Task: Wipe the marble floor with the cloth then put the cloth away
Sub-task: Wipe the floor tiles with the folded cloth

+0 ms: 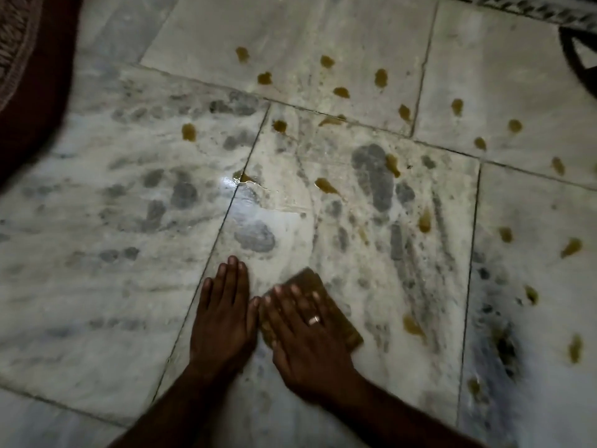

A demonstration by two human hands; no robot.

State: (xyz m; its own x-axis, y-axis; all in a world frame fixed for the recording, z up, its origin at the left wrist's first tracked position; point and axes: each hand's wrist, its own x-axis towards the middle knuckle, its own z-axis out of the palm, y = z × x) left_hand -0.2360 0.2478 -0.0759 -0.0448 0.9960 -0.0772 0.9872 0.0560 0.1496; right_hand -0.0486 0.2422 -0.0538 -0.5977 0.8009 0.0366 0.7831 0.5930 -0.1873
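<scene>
The white and grey marble floor (129, 195) fills the head view, with several brownish-yellow splotches (326, 185) scattered over its middle and right tiles. A folded brown cloth (339, 321) lies flat on the floor near the bottom centre. My right hand (307, 334), wearing a ring, presses flat on top of the cloth with fingers spread and covers most of it. My left hand (223, 318) rests palm down on bare marble just left of the cloth, fingers together and holding nothing. The right hand and cloth look slightly blurred.
A dark red rug edge (29, 92) curves along the top left. A dark round object (578, 63) sits at the top right below a patterned border (533, 8). A wet glossy patch (239, 185) shines near the tile joint at centre.
</scene>
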